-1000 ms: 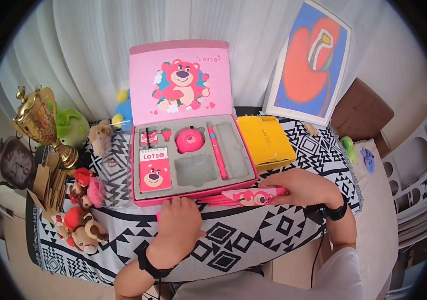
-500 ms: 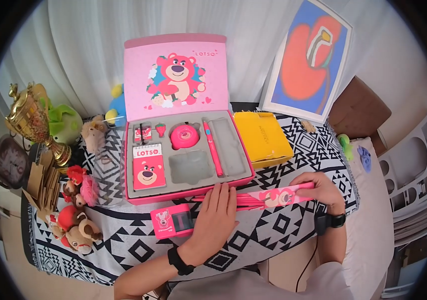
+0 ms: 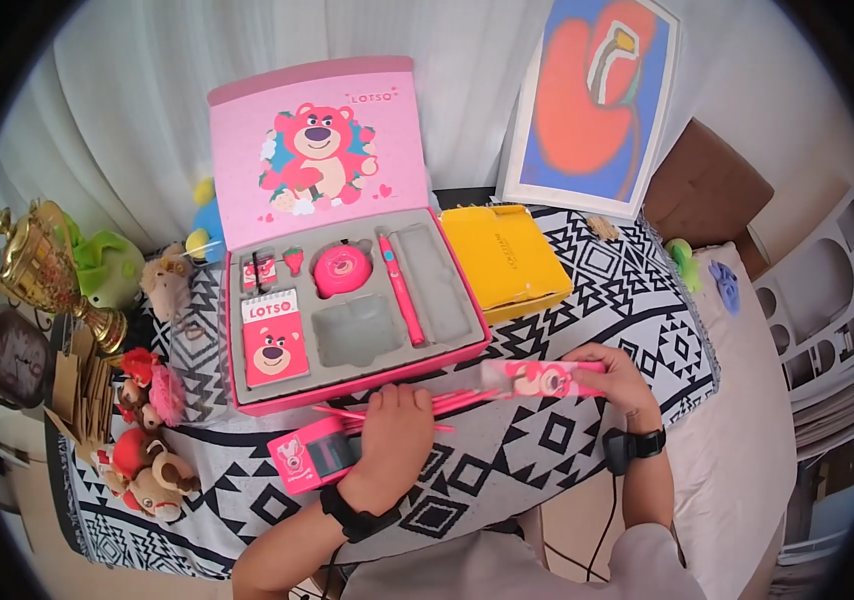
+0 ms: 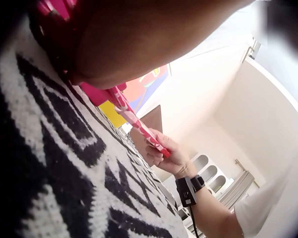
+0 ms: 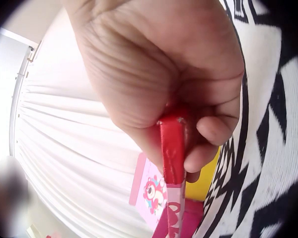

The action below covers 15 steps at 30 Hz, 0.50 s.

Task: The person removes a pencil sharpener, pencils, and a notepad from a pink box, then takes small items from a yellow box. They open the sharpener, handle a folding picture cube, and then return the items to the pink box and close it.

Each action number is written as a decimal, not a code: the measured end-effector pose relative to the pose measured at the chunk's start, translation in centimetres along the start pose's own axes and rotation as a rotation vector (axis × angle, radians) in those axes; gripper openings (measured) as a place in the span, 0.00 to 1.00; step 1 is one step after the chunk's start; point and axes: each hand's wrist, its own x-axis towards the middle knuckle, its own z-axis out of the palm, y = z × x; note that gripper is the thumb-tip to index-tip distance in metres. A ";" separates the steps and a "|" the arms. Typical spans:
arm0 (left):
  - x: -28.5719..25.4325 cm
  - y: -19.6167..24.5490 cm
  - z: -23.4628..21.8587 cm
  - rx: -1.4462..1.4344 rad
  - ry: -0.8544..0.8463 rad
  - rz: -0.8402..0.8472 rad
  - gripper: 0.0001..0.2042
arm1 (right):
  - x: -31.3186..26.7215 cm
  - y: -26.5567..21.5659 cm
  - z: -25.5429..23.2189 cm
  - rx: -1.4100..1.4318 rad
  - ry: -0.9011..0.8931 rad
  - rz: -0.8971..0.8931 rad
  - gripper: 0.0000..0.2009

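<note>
In the head view, my left hand (image 3: 399, 435) grips a bundle of thin pink pencils (image 3: 461, 402) low over the cloth, in front of the gift box (image 3: 367, 379). Their ends fan out on both sides of the fingers. My right hand (image 3: 615, 382) pinches the far end of a flat pink pencil box (image 3: 539, 379) with a bear print; the pencils extend from its left end. In the right wrist view, thumb and fingers close around the red end (image 5: 173, 153) of that box. A pink sharpener-like case (image 3: 295, 461) with a dark window lies beside my left wrist.
The open gift box's grey tray holds a notepad (image 3: 274, 345), a round pink item (image 3: 343, 270) and a pink pen (image 3: 402, 295). A yellow box (image 3: 507, 260) stands right of it. Plush toys (image 3: 152, 475), cardboard pieces (image 3: 87, 385) and a gold trophy (image 3: 42, 260) line the left.
My left hand has moved off the pink case, then left with the pencils, its fingers now curled. My right hand has carried the pencil box right; more pencil length shows between the hands.
</note>
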 end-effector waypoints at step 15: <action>-2.7 2.9 -5.9 -0.227 -0.004 0.127 0.13 | -3.4 0.9 -3.3 0.018 -0.241 -0.032 0.17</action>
